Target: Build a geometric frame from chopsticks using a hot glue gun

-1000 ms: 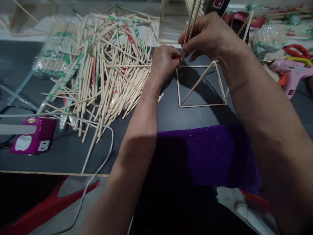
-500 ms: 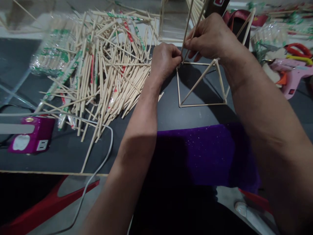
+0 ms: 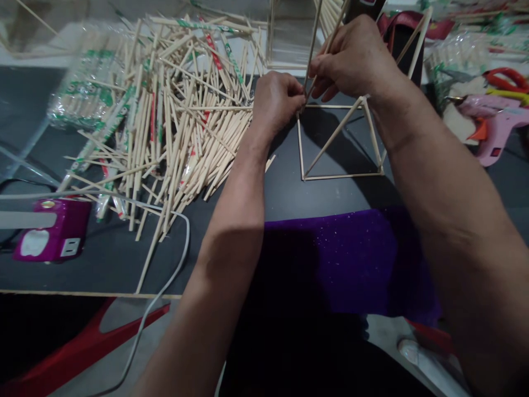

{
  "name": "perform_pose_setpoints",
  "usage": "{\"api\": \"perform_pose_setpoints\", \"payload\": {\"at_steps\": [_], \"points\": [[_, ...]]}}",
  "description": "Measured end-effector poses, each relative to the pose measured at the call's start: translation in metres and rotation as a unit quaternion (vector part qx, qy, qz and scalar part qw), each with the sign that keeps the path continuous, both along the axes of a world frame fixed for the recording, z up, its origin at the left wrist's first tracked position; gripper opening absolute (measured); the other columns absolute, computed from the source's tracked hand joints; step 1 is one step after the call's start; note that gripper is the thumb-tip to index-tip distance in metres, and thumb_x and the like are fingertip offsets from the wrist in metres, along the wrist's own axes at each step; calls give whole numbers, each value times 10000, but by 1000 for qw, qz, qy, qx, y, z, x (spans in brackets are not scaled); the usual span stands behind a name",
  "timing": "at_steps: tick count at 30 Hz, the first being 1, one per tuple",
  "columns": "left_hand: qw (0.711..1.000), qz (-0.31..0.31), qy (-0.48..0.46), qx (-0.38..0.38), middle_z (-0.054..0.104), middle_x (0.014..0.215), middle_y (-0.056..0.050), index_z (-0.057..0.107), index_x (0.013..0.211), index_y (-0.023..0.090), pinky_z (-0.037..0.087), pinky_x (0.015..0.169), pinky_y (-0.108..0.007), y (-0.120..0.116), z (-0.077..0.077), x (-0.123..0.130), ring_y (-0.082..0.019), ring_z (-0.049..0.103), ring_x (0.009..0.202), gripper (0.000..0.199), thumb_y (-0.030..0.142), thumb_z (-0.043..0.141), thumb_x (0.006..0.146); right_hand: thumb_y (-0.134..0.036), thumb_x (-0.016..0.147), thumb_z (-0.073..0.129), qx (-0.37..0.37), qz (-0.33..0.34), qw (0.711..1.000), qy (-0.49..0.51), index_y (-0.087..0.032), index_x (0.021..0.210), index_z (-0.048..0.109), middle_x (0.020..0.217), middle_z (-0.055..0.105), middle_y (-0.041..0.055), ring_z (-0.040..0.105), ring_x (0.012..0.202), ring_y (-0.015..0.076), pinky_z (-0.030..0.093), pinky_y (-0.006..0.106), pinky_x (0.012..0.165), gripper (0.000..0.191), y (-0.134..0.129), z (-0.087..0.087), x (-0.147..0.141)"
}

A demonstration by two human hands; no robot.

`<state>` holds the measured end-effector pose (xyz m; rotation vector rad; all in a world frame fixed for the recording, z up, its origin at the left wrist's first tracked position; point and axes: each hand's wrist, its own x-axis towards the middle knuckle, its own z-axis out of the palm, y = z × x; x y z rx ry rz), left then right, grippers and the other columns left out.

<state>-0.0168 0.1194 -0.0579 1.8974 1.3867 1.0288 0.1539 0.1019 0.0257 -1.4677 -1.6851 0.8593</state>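
Observation:
A frame of thin wooden sticks rests on the dark table, with a square base and slanted sticks meeting at its right. At the frame's far left corner, my left hand is closed, thumb and fingertips pinched at the foot of the raised sticks. My right hand, just to the right and higher, grips a raised wooden stick between thumb and fingers. Another upright stick stands beside it. The exact contact at the corner is hidden by my left fingertips.
Loose sticks and a plastic-wrapped bundle lie left. A purple power adapter with a white cable sits near the front edge. A pink glue gun and red-handled tool lie right. Purple cloth hangs in front.
My right hand has shifted slightly left and down with its stick, whose lower end is closer to the corner. My left hand stays pinched at almost the same place.

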Motion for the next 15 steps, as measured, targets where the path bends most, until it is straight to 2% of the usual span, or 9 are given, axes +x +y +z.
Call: {"api": "perform_pose_setpoints", "payload": {"at_steps": [3, 6, 9, 12, 15], "points": [[1000, -6, -16, -18, 798, 783, -18, 721, 696, 387, 521, 1032, -533, -2, 1, 0, -369, 678, 1160, 93, 341, 757, 769, 34, 914, 719, 3, 5, 1000, 1, -120, 703, 733, 619, 700, 22, 736, 575, 170, 640, 240, 545, 262, 2, -1, -2], [999, -12, -32, -26, 807, 784, -23, 767, 749, 392, 533, 1045, -547, -1, -2, -1, -395, 660, 1242, 32, 367, 758, 767, 51, 908, 703, 3, 0, 1000, -15, -131, 688, 719, 586, 669, 1, 763, 596, 201, 738, 370, 708, 286, 3, -3, -3], [999, -17, -34, -21, 805, 764, -24, 770, 731, 421, 542, 1048, -582, 2, -6, -1, -417, 655, 1234, 56, 367, 764, 744, 41, 902, 718, 13, 8, 1000, -17, -132, 687, 725, 611, 690, 4, 802, 641, 237, 760, 462, 797, 276, 4, -5, -2], [1000, -3, -14, 3, 803, 748, -17, 768, 711, 433, 546, 1046, -590, 3, -6, 1, -407, 655, 1154, 90, 346, 766, 730, 11, 916, 734, 16, 16, 1000, -21, -107, 744, 774, 684, 750, 36, 832, 697, 246, 759, 436, 800, 212, 5, -7, 2], [1000, 3, 7, 25, 796, 732, -17, 791, 735, 412, 556, 1010, -542, -2, -2, 0, -381, 659, 1119, 97, 321, 764, 751, -13, 933, 728, 21, 23, 998, -52, -71, 831, 820, 732, 785, 66, 860, 788, 249, 754, 385, 826, 148, 7, -7, 3]]}}
